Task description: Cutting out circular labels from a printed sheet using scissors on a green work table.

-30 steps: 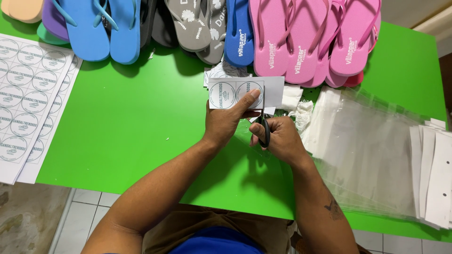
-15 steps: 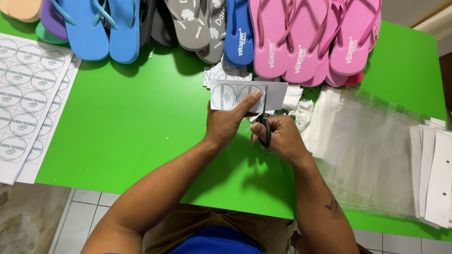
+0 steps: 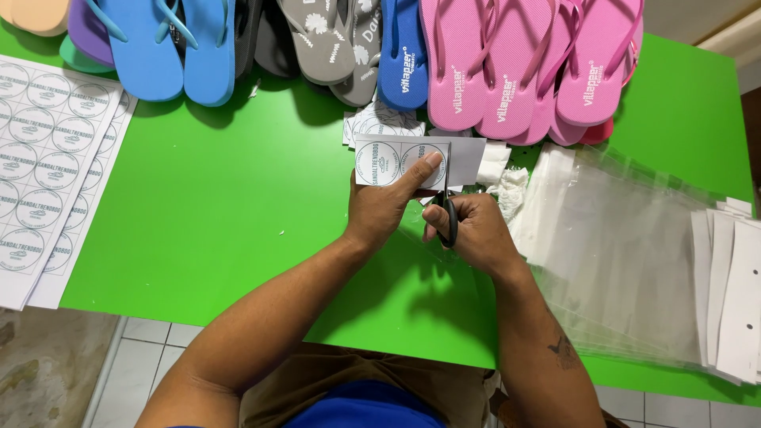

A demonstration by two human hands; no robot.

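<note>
A: Far left, at nine o'clock?
B: White sheets of round stickers (image 3: pixel 47 150), flat on the green worktop (image 3: pixel 222 222).

A: Up top, from eleven to one o'clock?
B: A row of flip-flops. Blue flip-flops (image 3: pixel 170 43) first, then grey flip-flops (image 3: pixel 333 40), one dark blue flip-flop (image 3: pixel 404 51), then pink flip-flops (image 3: pixel 531 63).

A: In the middle?
B: Left hand (image 3: pixel 384 206), closed on a small strip of sticker paper (image 3: pixel 396 162) with two round stickers on it. Thumb pressed on top, strip held up just above the worktop.

A: Right beside it, at three o'clock?
B: Right hand (image 3: pixel 472 230), fingers curled tight through the black handles of the scissors (image 3: pixel 448 210). Blades up against the right end of the strip, at twelve o'clock from the hand.

A: Behind the strip?
B: A few more cut sticker pieces (image 3: pixel 380 119), lying just below the flip-flops.

A: Farther right?
B: Some white scraps (image 3: pixel 503 178), then a pile of clear plastic bags (image 3: pixel 626 254) spread out.

A: At the far right edge?
B: White card pieces (image 3: pixel 737 293), stacked, each with a little hole.
</note>
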